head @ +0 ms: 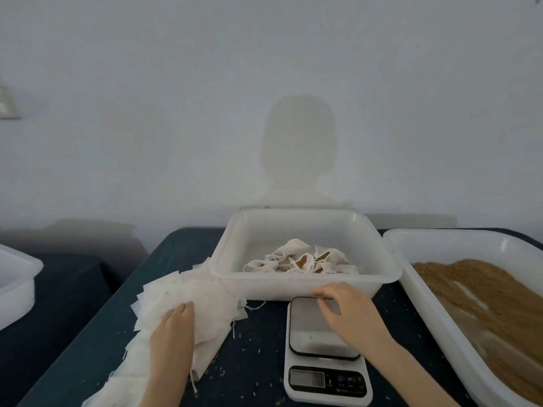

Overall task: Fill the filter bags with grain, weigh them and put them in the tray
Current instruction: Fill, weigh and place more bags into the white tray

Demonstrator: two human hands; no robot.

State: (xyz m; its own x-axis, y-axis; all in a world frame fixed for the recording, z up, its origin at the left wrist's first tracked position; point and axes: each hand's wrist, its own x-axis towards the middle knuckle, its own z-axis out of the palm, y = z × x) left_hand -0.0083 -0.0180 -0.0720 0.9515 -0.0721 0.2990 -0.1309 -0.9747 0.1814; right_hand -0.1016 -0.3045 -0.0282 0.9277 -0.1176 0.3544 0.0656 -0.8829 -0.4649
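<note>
A heap of empty white filter bags (pixel 188 301) lies on the dark table at the left. My left hand (pixel 173 327) rests flat on top of this heap, fingers straight. A white kitchen scale (pixel 323 374) stands in front of me, its grey platform bare. My right hand (pixel 343 306) hovers over the platform's far edge with fingers loosely curled, holding nothing that I can see. Behind the scale a white tray (pixel 235 277) holds several filled bags (pixel 302 259) with brown grain showing. At the right, a big white tub (pixel 426 292) holds loose brown grain (pixel 487 292).
Another white tub (pixel 14 277) stands at the far left on a separate dark surface. Spilled grains dot the dark table (pixel 252 353) between the bag heap and the scale. A pale wall stands right behind the trays.
</note>
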